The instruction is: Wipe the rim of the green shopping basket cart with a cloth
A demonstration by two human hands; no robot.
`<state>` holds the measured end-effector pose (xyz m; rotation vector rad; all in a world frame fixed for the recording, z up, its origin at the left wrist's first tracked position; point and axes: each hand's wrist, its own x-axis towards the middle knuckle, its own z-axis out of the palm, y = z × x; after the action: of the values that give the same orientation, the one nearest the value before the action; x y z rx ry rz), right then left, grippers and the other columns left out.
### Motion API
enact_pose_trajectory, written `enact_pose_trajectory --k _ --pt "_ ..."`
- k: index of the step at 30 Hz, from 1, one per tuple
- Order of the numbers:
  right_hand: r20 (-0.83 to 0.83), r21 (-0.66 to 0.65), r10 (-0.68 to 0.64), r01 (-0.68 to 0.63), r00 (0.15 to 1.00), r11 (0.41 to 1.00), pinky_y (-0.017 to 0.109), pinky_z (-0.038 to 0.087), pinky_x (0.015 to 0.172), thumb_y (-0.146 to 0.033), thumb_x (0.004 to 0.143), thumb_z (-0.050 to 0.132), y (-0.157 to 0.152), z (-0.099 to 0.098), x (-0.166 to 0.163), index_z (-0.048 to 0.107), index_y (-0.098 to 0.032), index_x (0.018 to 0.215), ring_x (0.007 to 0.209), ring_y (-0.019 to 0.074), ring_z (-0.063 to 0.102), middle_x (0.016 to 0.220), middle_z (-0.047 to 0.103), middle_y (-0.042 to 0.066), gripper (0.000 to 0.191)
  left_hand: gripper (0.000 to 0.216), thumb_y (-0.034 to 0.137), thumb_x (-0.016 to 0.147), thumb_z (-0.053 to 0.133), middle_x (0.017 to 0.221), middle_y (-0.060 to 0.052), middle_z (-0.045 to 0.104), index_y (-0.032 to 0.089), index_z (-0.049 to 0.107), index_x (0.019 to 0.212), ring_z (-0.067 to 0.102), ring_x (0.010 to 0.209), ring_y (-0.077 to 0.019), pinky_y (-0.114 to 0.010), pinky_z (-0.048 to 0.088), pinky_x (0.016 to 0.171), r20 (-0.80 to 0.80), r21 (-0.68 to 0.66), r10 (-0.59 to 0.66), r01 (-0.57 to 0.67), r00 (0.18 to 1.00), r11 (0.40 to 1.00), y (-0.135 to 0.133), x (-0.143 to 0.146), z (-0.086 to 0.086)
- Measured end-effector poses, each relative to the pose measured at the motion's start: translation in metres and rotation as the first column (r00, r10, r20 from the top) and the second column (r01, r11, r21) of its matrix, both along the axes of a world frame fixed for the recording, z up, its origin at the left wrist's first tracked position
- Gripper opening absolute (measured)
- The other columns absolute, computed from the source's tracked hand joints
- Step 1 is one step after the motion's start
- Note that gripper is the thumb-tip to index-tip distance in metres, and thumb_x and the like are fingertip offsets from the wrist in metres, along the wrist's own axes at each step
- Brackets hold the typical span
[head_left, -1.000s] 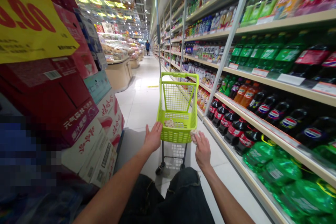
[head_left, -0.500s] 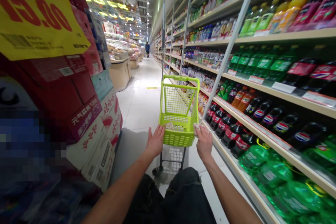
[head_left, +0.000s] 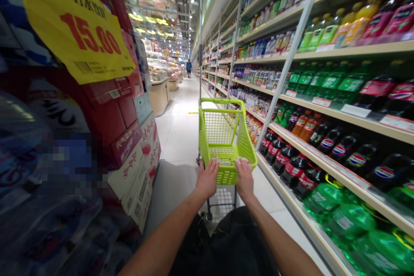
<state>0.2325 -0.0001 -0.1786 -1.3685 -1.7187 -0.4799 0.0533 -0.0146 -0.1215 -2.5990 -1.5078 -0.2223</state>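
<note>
A small lime-green shopping cart [head_left: 222, 136] stands in the aisle right in front of me, turned slightly to the left. My left hand [head_left: 207, 180] grips the left end of its near rim, fingers curled over the edge. My right hand [head_left: 245, 180] grips the right end of the same rim, with a small pale crumpled thing [head_left: 241, 161] pressed under its fingers. Another small pale item [head_left: 215, 160] lies in the basket by my left fingertips. My dark trousers [head_left: 239, 246] show below.
Long shelves of soft-drink bottles [head_left: 323, 142] run along the right. On the left stand stacked red and white cartons [head_left: 136, 146] under a yellow price sign [head_left: 80, 34]. The white tiled aisle [head_left: 181, 129] runs ahead, past a display counter [head_left: 159, 94], to a distant person [head_left: 189, 67].
Both hands have moved inward along the near rim and closed on it. The cart has swung a little to the left, and my view has shifted right and forward.
</note>
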Motion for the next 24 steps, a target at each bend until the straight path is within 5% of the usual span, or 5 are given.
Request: enact_pose_trajectory --k 4,10,15,24 --pt "0.137 -0.017 0.135 -0.134 0.981 0.991 0.043 0.031 0.101 -0.005 0.08 0.035 -0.003 0.002 -0.01 0.055 -0.017 0.115 0.125 0.0199 0.035 0.125 0.052 0.01 0.042 0.059 0.019 0.075 0.038 0.138 -0.011 0.036 0.014 0.029 0.132 0.024 0.13 -0.0229 -0.055 0.01 0.105 0.007 0.023 -0.074 0.073 0.997 0.997 -0.001 -0.011 0.004" --pt "-0.002 0.026 -0.053 0.053 0.999 0.998 0.047 0.031 0.1 -0.004 0.079 0.034 -0.007 0.005 0.018 0.051 -0.018 0.12 0.124 0.0219 0.035 0.126 0.05 0.011 0.047 0.057 0.015 0.076 0.037 0.142 -0.011 0.029 0.012 0.028 0.132 0.017 0.133 -0.0217 -0.053 0.01 0.106 -0.037 0.052 -0.074 0.076 0.997 0.996 0.007 -0.016 0.004" --pt "0.12 0.005 0.172 -0.173 0.978 0.985 0.042 0.033 0.101 -0.006 0.08 0.035 -0.012 0.002 -0.016 0.051 -0.02 0.12 0.124 0.0191 0.036 0.127 0.05 0.009 0.045 0.053 0.018 0.079 0.035 0.141 -0.011 0.03 0.013 0.029 0.132 0.017 0.133 -0.0214 -0.054 0.01 0.106 0.001 0.057 -0.12 0.12 0.993 0.991 -0.003 -0.003 -0.002" --pt "0.12 0.03 0.01 -0.014 0.993 0.999 0.042 0.039 0.093 -0.01 0.079 0.034 -0.007 0.0 0.074 0.057 -0.018 0.11 0.115 0.0224 0.045 0.12 0.053 0.011 0.04 0.056 0.022 0.074 0.042 0.13 -0.015 0.044 0.009 0.034 0.127 0.028 0.126 -0.0261 -0.056 0.01 0.105 0.029 0.027 -0.252 0.252 0.967 0.967 -0.03 0.037 0.01"
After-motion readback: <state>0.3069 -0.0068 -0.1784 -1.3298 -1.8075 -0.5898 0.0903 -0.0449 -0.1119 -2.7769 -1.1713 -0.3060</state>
